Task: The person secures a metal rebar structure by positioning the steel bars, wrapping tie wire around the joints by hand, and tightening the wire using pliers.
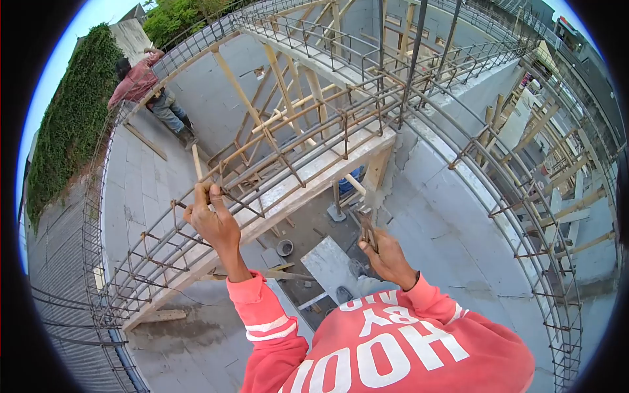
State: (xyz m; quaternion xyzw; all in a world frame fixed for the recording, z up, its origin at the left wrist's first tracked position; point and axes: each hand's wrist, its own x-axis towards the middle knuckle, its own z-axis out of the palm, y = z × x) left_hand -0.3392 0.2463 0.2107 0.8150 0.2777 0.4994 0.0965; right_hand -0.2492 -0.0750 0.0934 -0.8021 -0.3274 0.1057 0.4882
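My left hand (213, 219) is closed at a rebar cage (249, 190) that lies along the top of a wall beam (327, 164). Its fingers are pinched at the bars, and whether they also hold a small wire is too small to tell. Lower right of the cage, my right hand (386, 257) is wrapped round a pair of pliers (368, 230), whose jaws point up and away from the bars. Square stirrups cross the long bars on both sides of my left hand.
Another person (139, 82) is on the far left wall. Below are a bucket (284, 247), a pale board (329, 265) and my feet. Upright bars (415, 52) rise at the beam junction. A second rebar cage (517, 209) curves down the right; timber props (236, 85) stand behind.
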